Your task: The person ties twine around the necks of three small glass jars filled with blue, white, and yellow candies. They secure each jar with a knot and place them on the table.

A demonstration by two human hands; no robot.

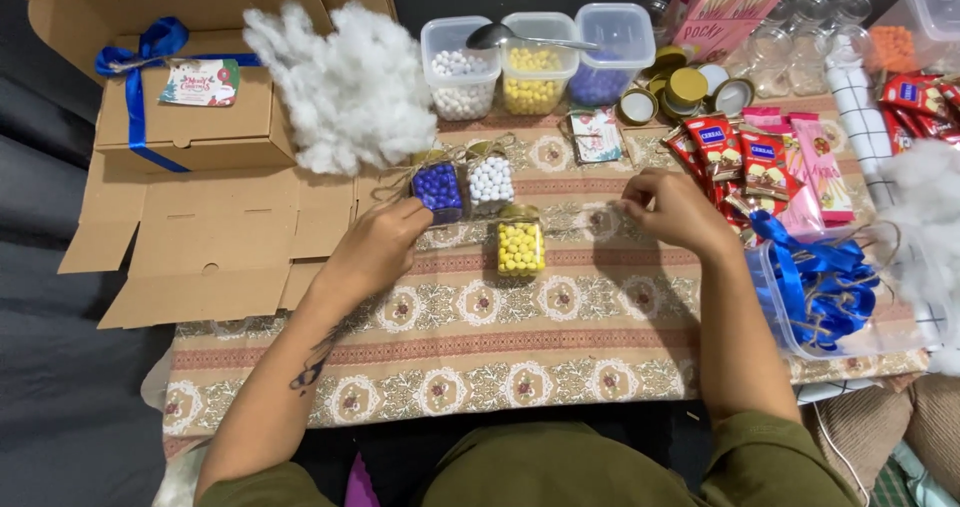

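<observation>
Left hand [375, 247]: our fingers clamped on the blue-bead jar [437, 189].
Right hand [672, 207]: our fingers pinched together on thin twine; we cannot tell more.
Yellow-bead jar [520, 245]: between hands, on patterned desk [480, 347].
White-bead jar [491, 182]: touching blue one.

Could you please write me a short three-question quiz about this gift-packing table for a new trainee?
1. True or false: the left hand touches the jar of blue candies.
2. Which jar stands nearest the person: A blue, B white, C yellow?
3. What lies across the tubs at the back?

Key:
1. True.
2. C, the jar of yellow candies; the jar of white candies stands behind it.
3. A metal spoon.
</observation>
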